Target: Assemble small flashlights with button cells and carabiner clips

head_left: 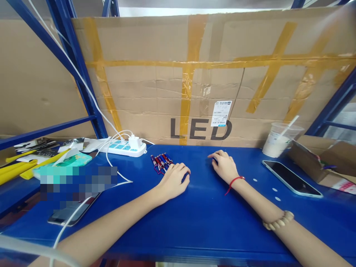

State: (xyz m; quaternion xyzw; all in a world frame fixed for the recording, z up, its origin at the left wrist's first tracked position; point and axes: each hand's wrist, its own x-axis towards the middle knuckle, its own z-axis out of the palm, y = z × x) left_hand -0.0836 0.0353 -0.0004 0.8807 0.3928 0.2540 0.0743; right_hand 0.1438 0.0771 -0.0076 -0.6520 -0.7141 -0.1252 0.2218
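Head view: a white cable (128,181) loops from the power strip (118,150) over the table's (200,230) left side, where your left forearm (119,218) could snag it. Toward the back edge, red and blue pen-like items (160,161) lie bunched just beyond your left hand (172,180); it curves loosely, nothing visible within, and a careless sweep could scatter them. Your right hand (226,165), fingers relaxed and apart, shows nothing held. Near the back-right corner, a bumped cup (278,141) could spill onto the phone (292,178).
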